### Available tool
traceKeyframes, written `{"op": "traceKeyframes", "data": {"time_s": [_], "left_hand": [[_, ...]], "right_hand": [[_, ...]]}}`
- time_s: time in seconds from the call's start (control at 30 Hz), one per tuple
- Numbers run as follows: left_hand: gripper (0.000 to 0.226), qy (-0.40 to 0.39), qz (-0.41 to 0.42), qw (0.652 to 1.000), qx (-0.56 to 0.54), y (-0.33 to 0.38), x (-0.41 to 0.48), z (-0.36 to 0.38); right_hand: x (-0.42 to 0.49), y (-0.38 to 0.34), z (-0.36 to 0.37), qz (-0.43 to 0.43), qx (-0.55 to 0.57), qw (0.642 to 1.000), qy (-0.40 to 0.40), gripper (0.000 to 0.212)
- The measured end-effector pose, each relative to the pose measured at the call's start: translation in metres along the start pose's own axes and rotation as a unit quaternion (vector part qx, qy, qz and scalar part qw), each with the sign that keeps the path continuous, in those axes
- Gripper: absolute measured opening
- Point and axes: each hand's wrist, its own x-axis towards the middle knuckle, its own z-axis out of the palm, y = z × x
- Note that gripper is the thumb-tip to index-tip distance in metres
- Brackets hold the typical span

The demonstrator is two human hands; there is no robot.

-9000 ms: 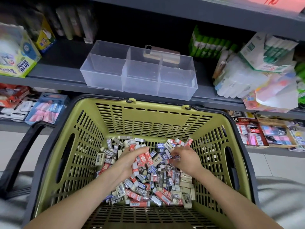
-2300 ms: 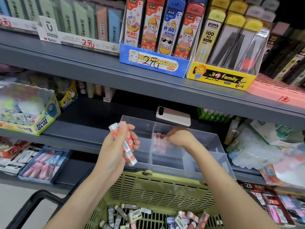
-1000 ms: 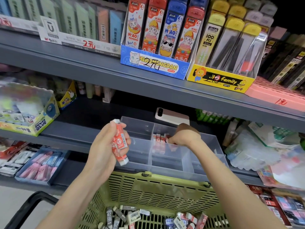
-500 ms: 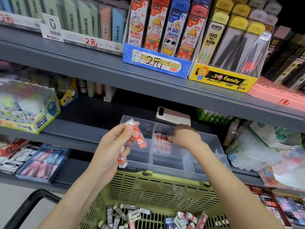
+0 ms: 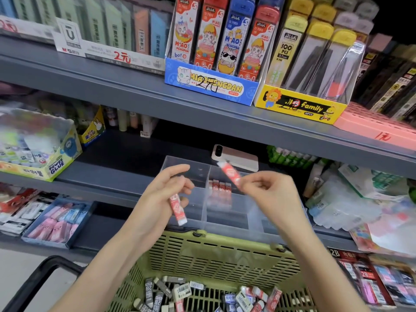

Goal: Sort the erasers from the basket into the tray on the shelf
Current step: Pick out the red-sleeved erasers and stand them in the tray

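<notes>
Head view, mid-frame: my left hand point(image 5: 162, 199) grips a red eraser point(image 5: 177, 208) that hangs below my fingers, in front of the left compartment of the clear tray point(image 5: 227, 219). My right hand point(image 5: 270, 194) pinches a second eraser point(image 5: 229, 174), tilted above the middle compartment. There a row of red erasers point(image 5: 219, 186) stands, four I think, blurred. Loose erasers point(image 5: 202, 293) lie in the green basket point(image 5: 213, 253) at the bottom.

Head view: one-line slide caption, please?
Right hand pinches a red eraser over the clear tray; left hand holds a second eraser, green basket below.

Two hands point(image 5: 157, 199) point(image 5: 272, 194), two erasers point(image 5: 177, 209) point(image 5: 229, 173) held, one tray point(image 5: 186, 160).
</notes>
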Motion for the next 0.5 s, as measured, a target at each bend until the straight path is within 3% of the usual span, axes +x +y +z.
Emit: {"op": "traceKeyframes", "data": {"time_s": [0.1, 0.17, 0.33, 0.43, 0.5], "left_hand": [[0.05, 0.003, -0.021, 0.999, -0.038, -0.003, 0.004, -0.002], [0.055, 0.009, -0.021, 0.999, -0.032, -0.006, 0.005, 0.0], [0.05, 0.002, 0.018, 0.999, 0.028, -0.013, 0.001, 0.005], [0.053, -0.003, 0.035, 0.996, 0.081, -0.013, -0.001, 0.008], [0.054, 0.003, 0.034, 0.996, 0.08, -0.012, -0.001, 0.009]], "right_hand": [[0.027, 0.019, -0.02, 0.048, -0.235, 0.971, 0.005, 0.059], [0.04, 0.025, -0.015, 0.072, -0.347, 0.934, -0.037, 0.065], [0.063, 0.035, 0.016, 0.084, -0.445, 0.89, -0.05, 0.044], [0.064, 0.039, 0.029, 0.087, -0.463, 0.881, -0.036, 0.025], [0.065, 0.041, 0.029, 0.1, -0.461, 0.88, -0.058, 0.025]]}}
